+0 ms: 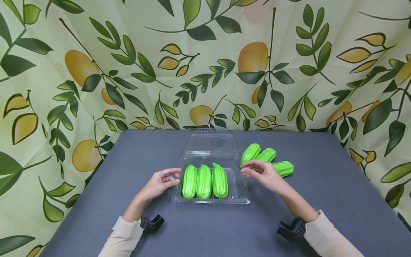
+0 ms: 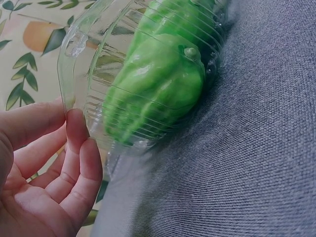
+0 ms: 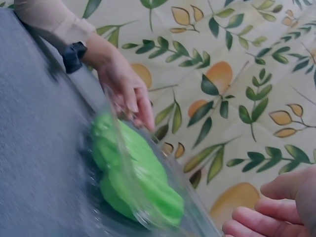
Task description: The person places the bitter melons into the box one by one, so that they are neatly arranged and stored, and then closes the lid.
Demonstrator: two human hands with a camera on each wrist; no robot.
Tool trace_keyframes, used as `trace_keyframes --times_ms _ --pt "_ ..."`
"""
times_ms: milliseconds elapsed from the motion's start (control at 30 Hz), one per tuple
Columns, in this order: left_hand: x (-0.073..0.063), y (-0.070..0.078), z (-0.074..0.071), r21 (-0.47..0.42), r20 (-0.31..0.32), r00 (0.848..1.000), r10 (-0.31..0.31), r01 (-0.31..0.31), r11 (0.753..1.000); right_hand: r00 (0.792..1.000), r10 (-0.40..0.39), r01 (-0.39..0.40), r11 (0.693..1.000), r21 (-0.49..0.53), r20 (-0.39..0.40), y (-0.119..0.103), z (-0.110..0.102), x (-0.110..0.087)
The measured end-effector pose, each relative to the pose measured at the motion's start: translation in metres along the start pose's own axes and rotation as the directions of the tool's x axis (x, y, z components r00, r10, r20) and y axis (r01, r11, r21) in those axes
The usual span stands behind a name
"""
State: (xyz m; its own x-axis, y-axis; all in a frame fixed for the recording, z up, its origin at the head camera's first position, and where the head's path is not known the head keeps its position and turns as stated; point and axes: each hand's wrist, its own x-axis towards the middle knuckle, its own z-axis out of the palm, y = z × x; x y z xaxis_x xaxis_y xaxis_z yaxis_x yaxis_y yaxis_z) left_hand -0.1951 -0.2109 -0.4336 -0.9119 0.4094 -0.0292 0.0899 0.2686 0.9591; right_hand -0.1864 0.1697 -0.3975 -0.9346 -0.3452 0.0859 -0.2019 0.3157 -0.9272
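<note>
A clear plastic clamshell box [image 1: 237, 185] lies with its lid [image 1: 210, 142] folded back behind it. Three green ribbed gourds [image 1: 204, 182] stand side by side in its left and middle part, leaving a gap at the right. At the box's left side, my left hand [image 1: 162, 182] pinches the rim [image 2: 63, 74] between thumb and finger, as the left wrist view shows. My right hand [image 1: 264, 175] is by the box's right edge, fingers loosely bent and holding nothing. In the right wrist view, the right fingers [image 3: 276, 212] appear beside the box wall.
To the right of the box, several more green gourds [image 1: 250, 152] lie on the grey cloth-covered table [image 1: 205, 228], partly behind my right hand. A leaf-and-fruit patterned curtain [image 1: 199, 92] hangs along the table's back and sides. Both wrists wear black camera mounts [image 1: 292, 229].
</note>
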Motion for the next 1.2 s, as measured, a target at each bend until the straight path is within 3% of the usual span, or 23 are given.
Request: trace_keyframes --times_ms 500,800,1200 --pt "-0.001 0.0 0.001 0.0 -0.005 1.0 -0.014 0.014 1.0 0.999 -0.05 0.05 0.993 -0.106 0.008 0.01 -0.038 -0.001" --pt "0.0 -0.001 0.001 0.01 -0.006 1.0 0.0 0.0 1.0 0.997 -0.065 0.057 0.973 -0.225 -0.03 0.017 -0.055 -0.001" --pt "0.0 -0.001 0.001 0.003 -0.006 1.0 0.0 0.0 1.0 0.995 -0.068 0.044 0.955 -0.292 -0.07 0.027 -0.08 -0.001"
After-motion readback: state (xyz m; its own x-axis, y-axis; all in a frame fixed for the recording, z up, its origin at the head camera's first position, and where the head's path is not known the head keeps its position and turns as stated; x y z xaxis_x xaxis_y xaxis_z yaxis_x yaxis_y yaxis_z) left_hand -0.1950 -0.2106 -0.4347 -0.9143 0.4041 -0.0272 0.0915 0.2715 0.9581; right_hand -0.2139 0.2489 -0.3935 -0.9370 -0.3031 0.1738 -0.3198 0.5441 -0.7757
